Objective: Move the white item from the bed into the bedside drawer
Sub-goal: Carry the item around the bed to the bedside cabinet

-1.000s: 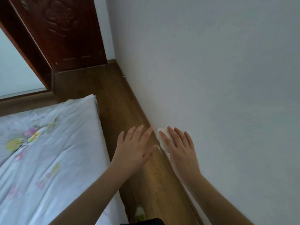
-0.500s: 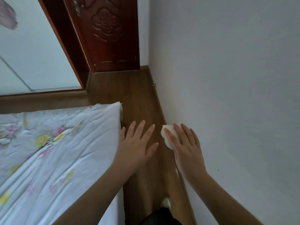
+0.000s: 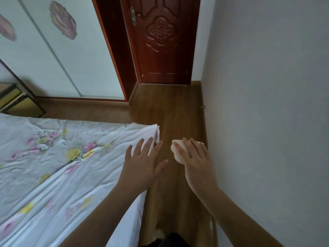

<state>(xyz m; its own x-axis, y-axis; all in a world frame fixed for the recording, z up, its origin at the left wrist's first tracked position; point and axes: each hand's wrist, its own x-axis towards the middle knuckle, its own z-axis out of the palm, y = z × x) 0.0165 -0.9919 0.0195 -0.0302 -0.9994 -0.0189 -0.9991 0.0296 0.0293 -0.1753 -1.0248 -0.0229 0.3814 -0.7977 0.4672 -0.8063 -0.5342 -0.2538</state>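
- The right hand (image 3: 195, 163) curls over a small white soft-looking rounded item (image 3: 178, 152), which sits under its fingers (image 3: 185, 148) and pokes out past the fingertips on the thumb side.
- The left hand (image 3: 142, 166) is flat and spread, holding nothing, its fingertips over the corner of the white floral-print bed sheet (image 3: 53, 157).
- Brown wooden plank floor (image 3: 170, 113) shows between both hands.

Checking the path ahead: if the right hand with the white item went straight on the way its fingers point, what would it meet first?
Probably nothing soon: the right hand points along bare floor toward the door, though depth is unclear.
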